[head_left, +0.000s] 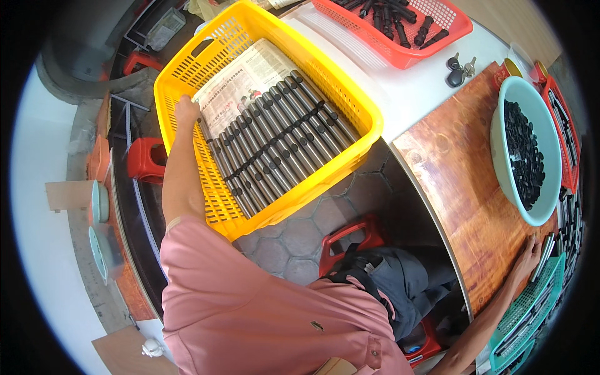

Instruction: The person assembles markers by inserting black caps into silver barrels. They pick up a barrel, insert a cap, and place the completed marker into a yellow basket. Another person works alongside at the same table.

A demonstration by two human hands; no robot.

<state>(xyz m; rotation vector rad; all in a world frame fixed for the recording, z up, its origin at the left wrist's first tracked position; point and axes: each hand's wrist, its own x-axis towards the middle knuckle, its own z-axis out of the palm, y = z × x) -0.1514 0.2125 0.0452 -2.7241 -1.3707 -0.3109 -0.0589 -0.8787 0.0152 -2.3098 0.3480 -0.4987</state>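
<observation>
My left hand (186, 110) reaches into a big yellow slotted crate (187, 65) and rests at the end of a row of grey metal rods (275, 140); whether its fingers grip a rod is unclear. The rods lie side by side on newspaper (240, 81) lining the crate. My right hand (527, 262) lies flat on the brown wooden tabletop (465, 181), touching the ends of several metal rods (547, 250) beside a teal basket (531, 312).
A pale green basin (500, 134) of small black parts sits on the table. A red basket (409, 53) with black handles stands on the white surface, keys (459, 69) beside it. Red stools (147, 159) stand on the tiled floor below.
</observation>
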